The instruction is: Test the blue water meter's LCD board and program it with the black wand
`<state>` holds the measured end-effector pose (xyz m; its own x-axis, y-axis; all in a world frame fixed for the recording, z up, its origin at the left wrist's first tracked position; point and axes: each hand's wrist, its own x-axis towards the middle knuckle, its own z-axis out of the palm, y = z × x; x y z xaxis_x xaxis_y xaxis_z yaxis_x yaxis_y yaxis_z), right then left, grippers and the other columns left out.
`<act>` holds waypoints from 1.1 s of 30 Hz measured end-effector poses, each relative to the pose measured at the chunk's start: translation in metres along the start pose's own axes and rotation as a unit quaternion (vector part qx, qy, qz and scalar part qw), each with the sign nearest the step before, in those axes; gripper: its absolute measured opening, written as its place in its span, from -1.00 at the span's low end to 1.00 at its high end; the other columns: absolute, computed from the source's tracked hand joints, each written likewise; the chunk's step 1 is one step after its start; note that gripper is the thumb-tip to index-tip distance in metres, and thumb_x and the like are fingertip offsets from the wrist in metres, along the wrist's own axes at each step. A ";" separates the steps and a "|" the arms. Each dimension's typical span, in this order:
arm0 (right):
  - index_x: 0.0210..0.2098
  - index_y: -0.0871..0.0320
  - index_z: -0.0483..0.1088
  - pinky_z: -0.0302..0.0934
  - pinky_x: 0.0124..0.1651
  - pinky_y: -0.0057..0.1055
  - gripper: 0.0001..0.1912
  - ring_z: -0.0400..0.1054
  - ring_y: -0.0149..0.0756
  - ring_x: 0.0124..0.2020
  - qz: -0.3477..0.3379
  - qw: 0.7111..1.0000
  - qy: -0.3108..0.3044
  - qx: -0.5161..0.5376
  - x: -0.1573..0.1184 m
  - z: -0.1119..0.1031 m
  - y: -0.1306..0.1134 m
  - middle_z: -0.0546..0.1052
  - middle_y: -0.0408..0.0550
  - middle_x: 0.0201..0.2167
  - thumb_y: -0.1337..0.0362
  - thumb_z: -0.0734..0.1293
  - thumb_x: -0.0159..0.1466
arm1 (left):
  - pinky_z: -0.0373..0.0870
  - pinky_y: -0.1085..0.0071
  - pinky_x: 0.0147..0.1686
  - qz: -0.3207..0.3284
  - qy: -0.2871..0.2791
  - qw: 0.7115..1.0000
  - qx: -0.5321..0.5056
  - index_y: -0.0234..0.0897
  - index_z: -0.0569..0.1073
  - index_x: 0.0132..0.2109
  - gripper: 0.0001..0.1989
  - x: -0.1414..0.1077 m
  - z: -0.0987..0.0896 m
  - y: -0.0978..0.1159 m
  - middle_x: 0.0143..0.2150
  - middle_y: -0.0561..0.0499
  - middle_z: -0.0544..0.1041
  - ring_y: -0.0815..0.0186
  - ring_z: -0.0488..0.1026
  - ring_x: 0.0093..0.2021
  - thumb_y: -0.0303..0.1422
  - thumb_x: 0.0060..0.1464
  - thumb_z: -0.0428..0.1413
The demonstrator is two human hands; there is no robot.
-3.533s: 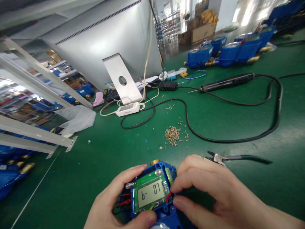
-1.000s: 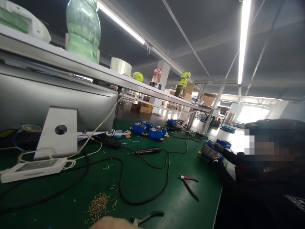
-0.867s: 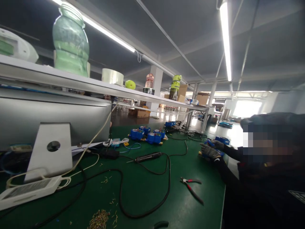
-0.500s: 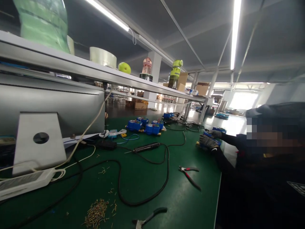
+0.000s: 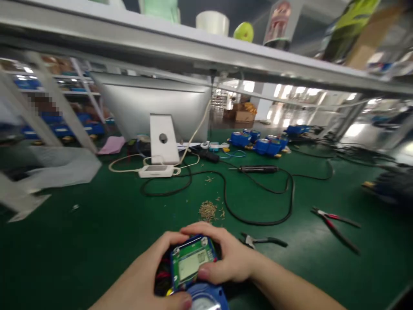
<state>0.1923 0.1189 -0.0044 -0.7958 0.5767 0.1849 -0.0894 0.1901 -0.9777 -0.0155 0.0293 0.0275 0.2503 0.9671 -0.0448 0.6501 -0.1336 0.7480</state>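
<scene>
The blue meter (image 5: 193, 275) looks like moulded plastic with a slight sheen, and its green circuit board (image 5: 191, 261) carries a smooth, glassy grey display. The left hand (image 5: 151, 275) and right hand (image 5: 226, 256) on it are bare skin. The table (image 5: 97, 224) is covered in a matt green mat, smooth and faintly reflective. The screws (image 5: 208, 209) in a loose pile look like dull brass-coloured metal. The pliers (image 5: 263, 240) have bare metal jaws and dark, rubbery-looking grips. The cable (image 5: 258, 217) is matt black. The monitor (image 5: 155, 105) back and its stand (image 5: 163, 138) look like brushed silvery metal.
</scene>
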 end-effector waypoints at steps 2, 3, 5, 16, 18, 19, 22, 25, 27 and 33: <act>0.15 0.19 0.27 0.16 0.13 -0.21 -0.30 0.29 -0.15 0.06 0.008 0.999 -0.016 0.026 0.000 0.000 -0.001 0.33 0.09 0.09 0.21 0.46 0.04 | 0.43 0.25 -0.01 -0.044 -0.031 0.997 -0.049 -0.03 0.20 0.17 -0.32 -0.004 -0.007 0.004 0.08 0.02 0.43 0.15 0.44 -0.01 -0.38 -0.11 0.24; 0.16 0.18 0.24 0.17 0.12 -0.20 -0.30 0.30 -0.15 0.05 0.014 0.999 -0.025 0.039 0.000 0.000 -0.001 0.33 0.10 0.10 0.20 0.45 0.06 | 0.42 0.27 -0.01 -0.049 -0.057 0.994 -0.080 -0.04 0.19 0.18 -0.31 -0.003 -0.010 0.006 0.09 0.01 0.42 0.17 0.44 0.00 -0.40 -0.11 0.23; 0.20 0.14 0.17 0.20 0.11 -0.18 -0.29 0.31 -0.15 0.05 0.025 0.997 -0.037 0.059 -0.001 0.000 -0.001 0.32 0.10 0.12 0.19 0.43 0.10 | 0.38 0.28 0.04 -0.045 -0.072 0.991 -0.104 -0.04 0.19 0.18 -0.30 0.000 -0.016 0.011 0.12 0.02 0.40 0.19 0.42 0.02 -0.42 -0.12 0.22; 0.21 0.09 0.18 0.14 0.18 -0.13 -0.33 0.28 -0.11 0.11 0.045 0.997 -0.045 0.034 0.000 0.000 -0.004 0.33 0.06 0.14 0.17 0.39 0.14 | 0.24 0.25 0.17 -0.001 -0.108 0.993 -0.037 -0.09 0.20 0.24 -0.31 -0.002 -0.044 0.010 0.23 0.03 0.34 0.15 0.31 0.17 -0.43 -0.06 0.16; 0.23 0.08 0.15 0.14 0.18 -0.12 -0.30 0.28 -0.11 0.12 0.056 0.996 -0.052 0.040 0.000 -0.001 -0.004 0.31 0.07 0.16 0.15 0.39 0.14 | 0.23 0.25 0.18 -0.020 -0.088 0.996 0.001 -0.07 0.23 0.23 -0.35 -0.006 -0.053 0.011 0.23 0.05 0.34 0.15 0.31 0.18 -0.36 -0.03 0.18; 0.22 0.08 0.16 0.12 0.19 -0.11 -0.30 0.26 -0.10 0.14 0.058 0.996 -0.052 0.035 0.000 -0.001 -0.003 0.30 0.07 0.18 0.15 0.40 0.14 | 0.23 0.26 0.17 -0.028 -0.067 0.997 0.022 -0.04 0.27 0.20 -0.41 -0.009 -0.057 0.011 0.20 0.07 0.37 0.17 0.32 0.16 -0.32 0.00 0.18; 0.15 0.07 0.25 0.03 0.25 -0.10 -0.38 0.15 -0.08 0.23 0.048 0.998 -0.044 0.005 0.000 -0.003 -0.001 0.22 0.05 0.24 0.14 0.40 0.13 | 0.29 0.34 0.08 -0.023 -0.024 0.997 0.073 0.04 0.40 0.05 -0.60 -0.015 -0.062 0.015 0.05 0.15 0.48 0.25 0.41 0.04 -0.24 0.03 0.20; 0.10 0.07 0.30 0.02 0.25 -0.11 -0.45 0.11 -0.07 0.25 0.039 0.998 -0.043 -0.002 0.000 -0.004 0.000 0.19 0.05 0.26 0.14 0.40 0.13 | 0.33 0.38 -0.06 -0.006 -0.019 0.994 0.103 0.01 0.43 -0.01 -0.63 -0.017 -0.057 0.019 -0.07 0.14 0.51 0.27 0.44 -0.07 -0.18 0.00 0.23; 0.10 0.06 0.29 0.04 0.24 -0.13 -0.45 0.13 -0.08 0.24 0.038 0.998 -0.046 0.002 0.000 -0.004 0.000 0.19 0.05 0.25 0.15 0.40 0.13 | 0.32 0.41 -0.14 0.002 -0.016 0.993 0.119 -0.04 0.47 -0.07 -0.71 -0.015 -0.050 0.021 -0.15 0.11 0.52 0.28 0.44 -0.14 -0.19 0.03 0.22; 0.10 0.07 0.29 0.07 0.21 -0.14 -0.43 0.16 -0.08 0.21 0.041 0.998 -0.046 0.012 0.001 -0.004 -0.001 0.21 0.07 0.24 0.19 0.42 0.11 | 0.24 0.42 -0.26 0.023 -0.005 0.984 0.178 -0.16 0.49 -0.30 -0.86 -0.016 -0.048 0.020 -0.35 0.10 0.50 0.35 0.41 -0.30 -0.33 0.20 0.06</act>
<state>0.1937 0.1221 -0.0028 -0.8529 0.5132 0.0959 -0.0355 0.1263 -0.9914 -0.0412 0.0216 0.0754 0.2915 0.9563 -0.0238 0.8477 -0.2467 0.4697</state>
